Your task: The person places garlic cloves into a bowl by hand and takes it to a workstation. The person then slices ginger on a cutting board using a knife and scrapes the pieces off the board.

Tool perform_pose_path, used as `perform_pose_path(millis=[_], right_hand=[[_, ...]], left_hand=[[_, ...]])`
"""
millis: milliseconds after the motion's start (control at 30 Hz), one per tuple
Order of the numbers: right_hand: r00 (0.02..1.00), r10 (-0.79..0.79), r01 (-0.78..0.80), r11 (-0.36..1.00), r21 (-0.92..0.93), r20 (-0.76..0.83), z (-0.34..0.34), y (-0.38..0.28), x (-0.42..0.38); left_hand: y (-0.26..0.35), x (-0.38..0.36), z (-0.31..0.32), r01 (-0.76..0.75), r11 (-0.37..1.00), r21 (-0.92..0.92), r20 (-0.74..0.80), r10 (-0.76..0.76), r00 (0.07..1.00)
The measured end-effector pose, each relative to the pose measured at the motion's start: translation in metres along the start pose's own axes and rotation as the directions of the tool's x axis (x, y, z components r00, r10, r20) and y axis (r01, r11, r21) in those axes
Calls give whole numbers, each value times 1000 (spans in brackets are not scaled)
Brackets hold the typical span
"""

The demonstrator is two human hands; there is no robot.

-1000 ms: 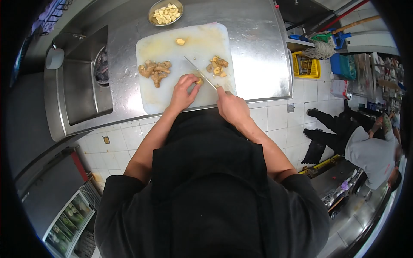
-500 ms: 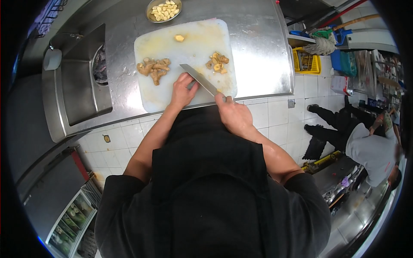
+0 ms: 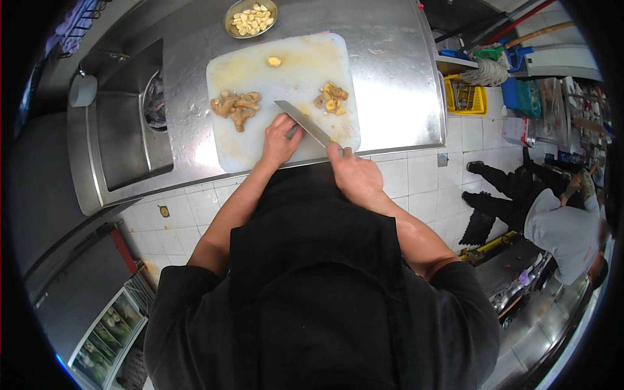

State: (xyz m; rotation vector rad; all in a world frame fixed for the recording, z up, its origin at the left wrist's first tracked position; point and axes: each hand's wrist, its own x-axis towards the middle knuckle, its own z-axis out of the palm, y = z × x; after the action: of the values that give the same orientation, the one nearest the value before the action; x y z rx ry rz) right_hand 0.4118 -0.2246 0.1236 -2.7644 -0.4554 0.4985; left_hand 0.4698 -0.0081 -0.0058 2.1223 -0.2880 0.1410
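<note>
My right hand (image 3: 357, 174) is closed round the handle of a broad-bladed kitchen knife (image 3: 304, 123), its blade slanting up and left over the white cutting board (image 3: 286, 84). Just left of the blade, my left hand (image 3: 281, 141) has its fingers curled against the board; whatever they hold is hidden. Knobbly ginger root (image 3: 237, 109) lies on the board's left side. To the right sits a small heap of ginger pieces and peelings (image 3: 332, 97). One peeled yellow piece of ginger (image 3: 273, 62) rests near the far edge.
Beyond the board, a metal bowl (image 3: 227, 26) holds peeled garlic cloves (image 3: 252, 19). A steel sink (image 3: 127, 146) is set into the counter (image 3: 396, 84) at left. A yellow basket (image 3: 478, 104) stands past the counter's right end. Another person (image 3: 562, 218) is at far right.
The whole view has shifted slightly, so the board and bowl appear a little lower and further right. Both hands and the knife keep nearly the same pose.
</note>
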Motion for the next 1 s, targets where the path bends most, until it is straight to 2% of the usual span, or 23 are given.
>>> perform_pose_path(millis=[67,133,167,267,333,433,567,633,767,833,867,933,1000], right_hand=[[1000,-3,3,1000,-2,-5,0,-1,5],[995,35,-41,997,61,88,-3,-1,14],[996,35,-40,997,61,87,-4,2,19],[989,32,-53,988,145,147,-8,12,33],[969,77,-140,953,269,233,-17,16,35],[964,94,-179,924,339,250,-12,19,36],[975,63,-148,897,417,212,17,28,49],[995,25,-80,802,592,102,41,39,70],[1000,20,-26,784,620,16,41,47,78],[993,83,-113,878,466,85,28,40,66],[992,84,-116,875,470,89,20,36,58],[991,51,-88,944,318,124,3,27,43],[989,53,-90,958,274,140,2,23,29]], left_hand=[[1,0,-1,-5,1000,2,-3,5,1000],[-1,0,-1,-12,1000,5,12,12,1000],[-1,0,0,-13,1000,6,12,13,1000],[-1,0,1,-25,1000,19,-17,26,1000],[0,0,1,-25,999,22,-11,25,1000],[1,0,2,-24,999,29,-8,24,1000],[1,-3,0,-21,1000,17,-10,22,1000],[0,-2,0,-24,999,46,3,24,1000],[3,1,-10,-85,996,25,62,84,995],[4,-1,-13,-150,987,61,140,140,980],[3,-1,-14,-146,987,62,145,136,980],[3,2,-17,-217,969,122,216,187,958],[3,3,-18,-227,966,126,229,194,954]])
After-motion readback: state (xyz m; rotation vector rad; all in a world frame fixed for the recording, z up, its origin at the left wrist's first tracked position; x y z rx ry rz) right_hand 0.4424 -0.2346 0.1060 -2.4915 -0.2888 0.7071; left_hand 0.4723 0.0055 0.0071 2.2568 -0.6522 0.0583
